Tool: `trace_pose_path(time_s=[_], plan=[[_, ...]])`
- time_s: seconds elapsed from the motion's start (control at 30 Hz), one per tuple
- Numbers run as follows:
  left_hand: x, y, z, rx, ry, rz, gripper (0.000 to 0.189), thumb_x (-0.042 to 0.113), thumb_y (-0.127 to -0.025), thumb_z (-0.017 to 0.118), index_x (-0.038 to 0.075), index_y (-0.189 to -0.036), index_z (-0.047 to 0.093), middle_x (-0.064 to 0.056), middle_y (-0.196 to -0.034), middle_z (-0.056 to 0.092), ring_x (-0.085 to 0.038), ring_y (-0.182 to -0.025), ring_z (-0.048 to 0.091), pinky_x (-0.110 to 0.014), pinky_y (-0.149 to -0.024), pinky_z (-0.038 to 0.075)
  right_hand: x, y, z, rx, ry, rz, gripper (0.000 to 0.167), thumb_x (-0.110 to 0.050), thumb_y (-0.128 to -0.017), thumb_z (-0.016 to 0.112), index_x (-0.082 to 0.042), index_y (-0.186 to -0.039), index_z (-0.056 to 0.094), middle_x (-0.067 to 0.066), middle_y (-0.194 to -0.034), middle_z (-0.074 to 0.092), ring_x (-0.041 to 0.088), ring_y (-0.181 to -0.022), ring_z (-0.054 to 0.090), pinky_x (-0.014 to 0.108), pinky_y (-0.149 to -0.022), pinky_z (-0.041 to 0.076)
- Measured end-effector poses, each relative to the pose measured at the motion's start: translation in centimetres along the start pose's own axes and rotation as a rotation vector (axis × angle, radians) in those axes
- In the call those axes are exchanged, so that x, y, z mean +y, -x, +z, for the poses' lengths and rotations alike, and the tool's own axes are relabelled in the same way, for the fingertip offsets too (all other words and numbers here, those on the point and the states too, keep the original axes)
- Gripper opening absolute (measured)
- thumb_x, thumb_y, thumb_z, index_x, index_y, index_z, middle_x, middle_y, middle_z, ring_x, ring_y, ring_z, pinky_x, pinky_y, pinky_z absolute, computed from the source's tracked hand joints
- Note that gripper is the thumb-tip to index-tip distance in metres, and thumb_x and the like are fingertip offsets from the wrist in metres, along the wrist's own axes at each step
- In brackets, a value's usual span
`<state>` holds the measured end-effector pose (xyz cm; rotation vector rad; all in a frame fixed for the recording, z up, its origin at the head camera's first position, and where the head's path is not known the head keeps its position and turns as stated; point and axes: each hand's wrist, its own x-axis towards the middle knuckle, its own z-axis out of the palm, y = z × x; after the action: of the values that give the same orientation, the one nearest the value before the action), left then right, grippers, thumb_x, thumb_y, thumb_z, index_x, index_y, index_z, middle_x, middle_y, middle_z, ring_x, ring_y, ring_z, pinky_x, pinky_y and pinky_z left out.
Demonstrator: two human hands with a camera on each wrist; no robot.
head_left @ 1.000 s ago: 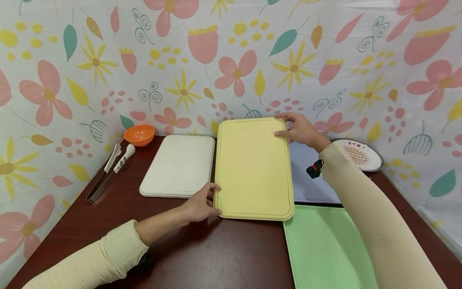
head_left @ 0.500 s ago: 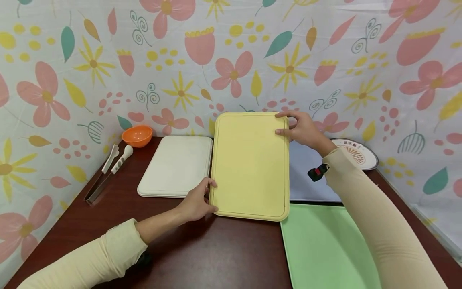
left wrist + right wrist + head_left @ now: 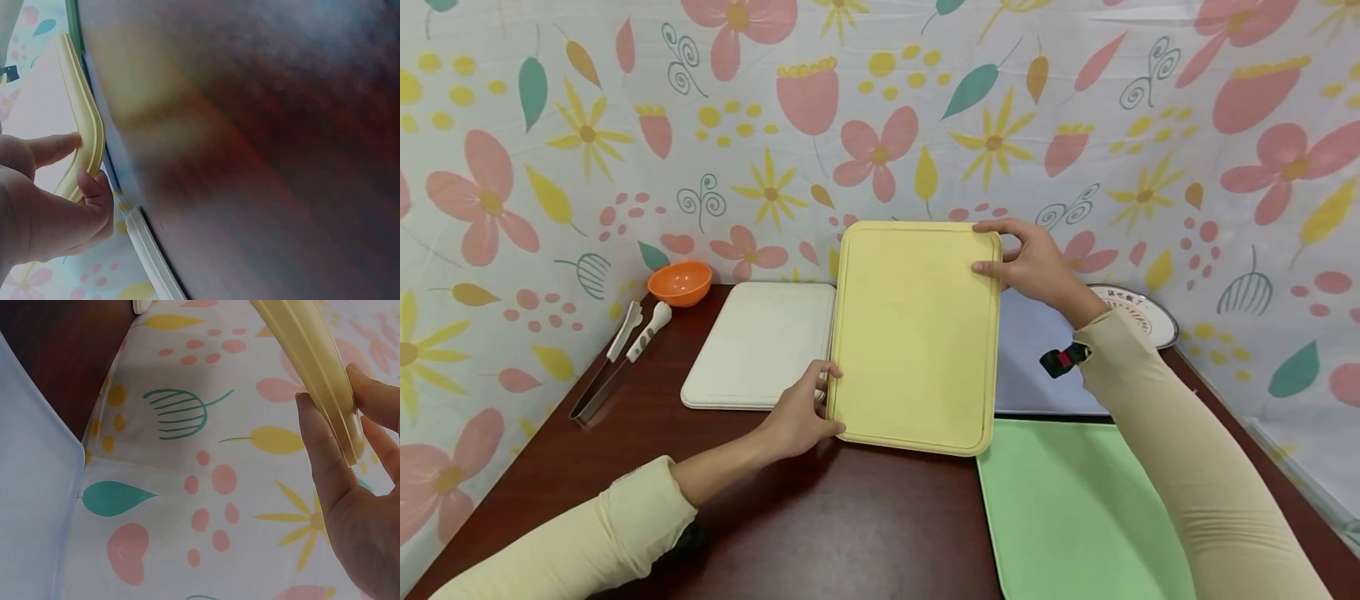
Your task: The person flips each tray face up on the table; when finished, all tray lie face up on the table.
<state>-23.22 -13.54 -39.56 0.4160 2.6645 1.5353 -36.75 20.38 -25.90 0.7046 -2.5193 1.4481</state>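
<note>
A yellow rectangular tray (image 3: 913, 333) is held up in both hands, tilted with its broad face toward the head camera. At its lower left corner, the left hand (image 3: 797, 414) pinches the rim between thumb and fingers. The right hand (image 3: 1030, 262) grips the upper right corner, thumb on the near face and fingers over the edge. From the right wrist view the tray's edge (image 3: 319, 375) is seen side-on between thumb and fingers. A white tray (image 3: 767, 342) lies to the left, partly behind the left hand. Behind and right lies a blue tray (image 3: 1045, 358), partly covered by the yellow one.
A green tray (image 3: 1075, 500) lies at the front right, partly under the right sleeve. An oval plate (image 3: 1153, 321) stands at the back right. Back left are an orange bowl (image 3: 680, 283) and metal tongs (image 3: 606, 383) with white tips. A patterned cloth (image 3: 880, 100) hangs behind the dark table (image 3: 850, 525).
Both hands have raised the yellow tray slightly and shifted it a little left, keeping their grip. The whole scene has also drifted slightly left in the head view.
</note>
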Motion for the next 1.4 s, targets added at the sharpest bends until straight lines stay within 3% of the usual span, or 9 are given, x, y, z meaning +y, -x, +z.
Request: trace_pose_path(time_s=[0.4, 0.7, 0.83, 0.93, 1.07, 1.17, 1.4], plan=[[0.4, 0.1, -1.3, 0.002, -0.023, 0.022, 0.067, -0.011, -0.075, 0.079, 0.017, -0.124, 0.043, -0.017, -0.122, 0.052, -0.020, -0.080, 0.064, -0.030, -0.063, 0.052, -2.3, 0.9, -0.1, 0.072, 0.003, -0.072, 0.051, -0.001, -0.084, 0.077, -0.002, -0.132, 0.058, 0.017, -0.141, 0.050, 0.006, -0.072, 0.071, 0.032, -0.053, 0.056], [0.3, -0.4, -1.8, 0.026, -0.023, -0.002, 0.058, -0.006, -0.076, 0.081, 0.010, -0.112, 0.037, -0.015, -0.119, 0.050, -0.021, -0.087, 0.066, -0.030, -0.067, 0.053, -2.6, 1.7, -0.3, 0.145, -0.007, -0.090, 0.066, 0.002, -0.081, 0.079, -0.003, -0.141, 0.053, 0.010, -0.120, 0.053, 0.004, -0.075, 0.069, 0.024, -0.058, 0.056], [0.2, -0.6, -2.1, 0.035, -0.031, -0.038, 0.065, -0.004, -0.076, 0.082, 0.009, -0.124, 0.039, -0.015, -0.119, 0.056, -0.022, -0.089, 0.067, -0.031, -0.068, 0.054, -2.9, 2.2, -0.4, 0.152, -0.038, -0.102, 0.066, 0.003, -0.080, 0.080, 0.000, -0.140, 0.053, 0.009, -0.119, 0.054, 0.006, -0.073, 0.068, 0.025, -0.057, 0.056], [0.0, -0.7, -2.1, 0.008, -0.058, -0.052, 0.063, -0.001, -0.077, 0.082, 0.005, -0.129, 0.047, -0.014, -0.116, 0.060, -0.022, -0.090, 0.069, -0.030, -0.069, 0.055, -3.0, 2.6, -0.4, 0.157, -0.031, -0.117, 0.067, 0.005, -0.079, 0.080, 0.001, -0.140, 0.053, 0.010, -0.119, 0.054, 0.008, -0.070, 0.067, 0.025, -0.054, 0.055], [-0.2, -0.9, -2.2, -0.044, -0.072, -0.050, 0.039, 0.001, -0.078, 0.082, 0.003, -0.113, 0.063, -0.008, -0.107, 0.066, -0.021, -0.091, 0.071, -0.030, -0.069, 0.056, -3.3, 3.2, -0.3, 0.175, 0.001, -0.152, 0.065, 0.005, -0.078, 0.081, 0.001, -0.138, 0.055, 0.009, -0.120, 0.055, 0.008, -0.072, 0.066, 0.024, -0.053, 0.054], [-0.3, -0.9, -2.4, -0.071, -0.076, -0.040, 0.028, 0.004, -0.080, 0.081, 0.004, -0.104, 0.067, -0.005, -0.101, 0.068, -0.021, -0.092, 0.071, -0.030, -0.071, 0.056, -3.9, 3.6, -0.2, 0.185, 0.004, -0.193, 0.063, 0.006, -0.078, 0.080, 0.000, -0.136, 0.057, 0.009, -0.120, 0.055, 0.008, -0.075, 0.067, 0.024, -0.054, 0.055], [-0.9, -1.0, -3.1, -0.126, -0.056, -0.010, 0.026, 0.003, -0.087, 0.074, 0.003, -0.111, 0.068, -0.013, -0.109, 0.068, -0.026, -0.092, 0.071, -0.033, -0.071, 0.057, -5.2, 4.6, 0.1, 0.208, 0.046, -0.380, 0.064, 0.013, -0.073, 0.081, 0.002, -0.132, 0.060, 0.013, -0.121, 0.060, 0.008, -0.083, 0.068, 0.020, -0.062, 0.055]])
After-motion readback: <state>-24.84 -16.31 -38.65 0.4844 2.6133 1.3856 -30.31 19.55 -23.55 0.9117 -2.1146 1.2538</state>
